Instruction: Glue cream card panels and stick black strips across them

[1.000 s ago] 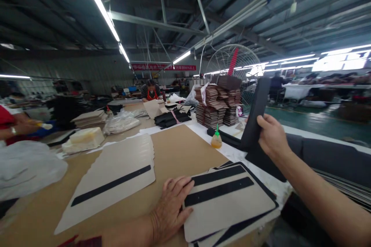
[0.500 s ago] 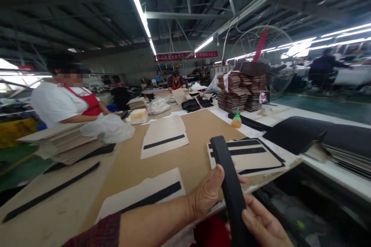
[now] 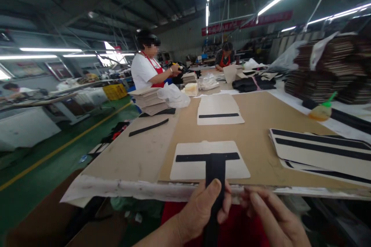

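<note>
My left hand (image 3: 199,206) is wrapped round a black strip (image 3: 215,171), thumb on its front face. The strip stands upright, its top overlapping in view a light board (image 3: 185,170) that bears a black band (image 3: 189,158) across it. To the right, apart from the strip, is my right hand (image 3: 278,216). Its thumb and fingers are pressed together near the table edge; what they pinch, if anything, I cannot make out. Farther back lies another light board (image 3: 218,104) with a black band near its front edge.
Banded boards (image 3: 315,152) lie stacked at the right, below a green-tipped glue bottle (image 3: 320,112). A loose black strip (image 3: 149,127) lies on the left. Behind are a board stack (image 3: 150,100), a plastic bag (image 3: 175,96) and a co-worker in a red apron (image 3: 149,65).
My view has swung left. The black strip has come round in front of the near board in my left hand. My right hand has let go of its lower end.
</note>
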Demonstrator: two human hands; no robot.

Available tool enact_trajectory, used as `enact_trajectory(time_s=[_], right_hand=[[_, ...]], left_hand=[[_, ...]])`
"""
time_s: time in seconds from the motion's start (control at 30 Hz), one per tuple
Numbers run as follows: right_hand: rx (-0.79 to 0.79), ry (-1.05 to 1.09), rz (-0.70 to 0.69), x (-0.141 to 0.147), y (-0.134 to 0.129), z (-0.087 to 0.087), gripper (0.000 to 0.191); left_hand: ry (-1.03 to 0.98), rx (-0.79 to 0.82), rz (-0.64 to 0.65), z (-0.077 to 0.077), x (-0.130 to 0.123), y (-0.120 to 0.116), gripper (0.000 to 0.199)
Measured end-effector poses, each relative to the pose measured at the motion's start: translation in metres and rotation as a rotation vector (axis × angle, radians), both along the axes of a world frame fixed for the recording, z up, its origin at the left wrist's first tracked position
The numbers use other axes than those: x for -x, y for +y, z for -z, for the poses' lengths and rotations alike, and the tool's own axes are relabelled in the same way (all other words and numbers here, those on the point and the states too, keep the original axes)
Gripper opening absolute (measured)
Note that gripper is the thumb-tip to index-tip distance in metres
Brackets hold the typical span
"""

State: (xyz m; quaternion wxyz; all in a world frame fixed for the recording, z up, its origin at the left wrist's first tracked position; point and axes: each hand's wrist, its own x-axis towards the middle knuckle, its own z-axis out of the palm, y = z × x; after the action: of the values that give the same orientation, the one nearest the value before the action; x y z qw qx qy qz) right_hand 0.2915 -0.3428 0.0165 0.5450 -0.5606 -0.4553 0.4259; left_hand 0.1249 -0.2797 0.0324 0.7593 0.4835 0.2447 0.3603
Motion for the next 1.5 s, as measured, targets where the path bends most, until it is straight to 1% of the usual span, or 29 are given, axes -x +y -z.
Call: enact_trajectory(time_s=[0.07,0.1,0.13,0.2,0.33,0.43,0.57,0.67,0.73,0.8,0.87,0.93,1.0,1.03,1.1,1.2,1.23,1.3,1.37,1.43,1.5], right_hand=[[0.004,0.003,0.083,0.006,0.009,-0.005,0.046],[-0.003,-0.007,0.098,0.011,0.013,-0.007,0.051],[-0.015,-0.026,0.09,0.016,0.016,-0.008,0.054],[-0.046,-0.087,0.041,0.025,0.019,-0.006,0.053],[-0.133,-0.189,-0.01,0.032,0.02,0.012,0.047],[-0.208,-0.206,0.018,0.03,0.019,0.028,0.047],[-0.263,-0.276,0.058,0.029,0.018,0.042,0.05],[-0.253,-0.318,0.076,0.031,0.017,0.046,0.051],[-0.259,-0.325,0.095,0.032,0.017,0.047,0.052],[-0.295,-0.351,0.1,0.033,0.016,0.047,0.053],[-0.357,-0.4,0.108,0.033,0.016,0.047,0.054],[-0.417,-0.441,0.142,0.033,0.015,0.045,0.051],[-0.419,-0.409,0.199,0.036,0.015,0.04,0.043],[-0.38,-0.351,0.225,0.038,0.014,0.037,0.039],[-0.255,-0.156,0.261,0.042,0.013,0.03,0.036],[-0.091,0.135,0.259,0.046,0.012,0.022,0.033],[-0.056,0.187,0.257,0.047,0.013,0.021,0.031],[-0.01,0.216,0.253,0.046,0.013,0.021,0.03],[-0.018,0.182,0.263,0.042,0.014,0.022,0.026],[-0.091,0.135,0.25,0.039,0.013,0.023,0.019],[-0.161,0.148,0.202,0.036,0.011,0.022,0.015]], left_hand=[[0.164,-0.05,0.008,0.001,0.012,-0.007,0.057],[0.227,-0.077,0.022,0.002,0.015,-0.01,0.058],[0.271,-0.097,0.032,0.002,0.017,-0.013,0.06],[0.313,-0.106,0.025,0.004,0.018,-0.019,0.062],[0.359,-0.053,-0.053,0.015,0.017,-0.026,0.068],[0.384,-0.002,-0.089,0.028,0.014,-0.028,0.069],[0.343,0.055,-0.075,0.04,0.008,-0.029,0.072],[0.334,0.062,-0.081,0.041,0.005,-0.03,0.075],[0.339,0.066,-0.09,0.04,0.004,-0.031,0.072],[0.354,0.06,-0.107,0.039,0.005,-0.032,0.069],[0.37,0.063,-0.119,0.041,0.005,-0.032,0.071],[0.366,0.101,-0.121,0.045,0.003,-0.032,0.072],[0.326,0.157,-0.126,0.047,0.001,-0.033,0.07],[0.304,0.189,-0.137,0.047,0.0,-0.034,0.069],[0.279,0.247,-0.16,0.046,-0.001,-0.035,0.067],[0.286,0.286,-0.164,0.041,-0.002,-0.037,0.067],[0.288,0.286,-0.157,0.039,-0.003,-0.038,0.067],[0.277,0.285,-0.151,0.038,-0.003,-0.038,0.069],[0.271,0.293,-0.147,0.038,-0.003,-0.037,0.069],[0.277,0.302,-0.149,0.038,-0.003,-0.037,0.069],[0.286,0.31,-0.156,0.04,-0.003,-0.036,0.069]])
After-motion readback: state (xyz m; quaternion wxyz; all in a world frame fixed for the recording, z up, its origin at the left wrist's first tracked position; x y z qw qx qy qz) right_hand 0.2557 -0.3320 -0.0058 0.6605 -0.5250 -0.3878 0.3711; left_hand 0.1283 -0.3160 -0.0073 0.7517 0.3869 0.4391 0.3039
